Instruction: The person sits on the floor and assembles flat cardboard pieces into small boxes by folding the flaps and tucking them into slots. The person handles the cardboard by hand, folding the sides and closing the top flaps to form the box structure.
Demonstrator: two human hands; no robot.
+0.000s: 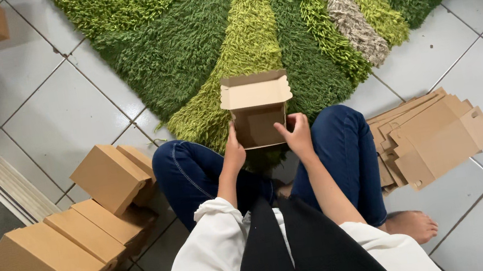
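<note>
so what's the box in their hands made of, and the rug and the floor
The box looks like plain brown cardboard, matte, with folded flaps. The rug seems a shaggy long-pile textile, green and beige tufts. The floor looks like glazed pale tile, with grout lines and a faint sheen.

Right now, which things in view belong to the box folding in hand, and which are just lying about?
In use:
- half-folded cardboard box, lid flap open, held by left hand and right hand
- stack of flat box blanks
- finished boxes

Lying about:
- green shag rug
- tiled floor
</note>
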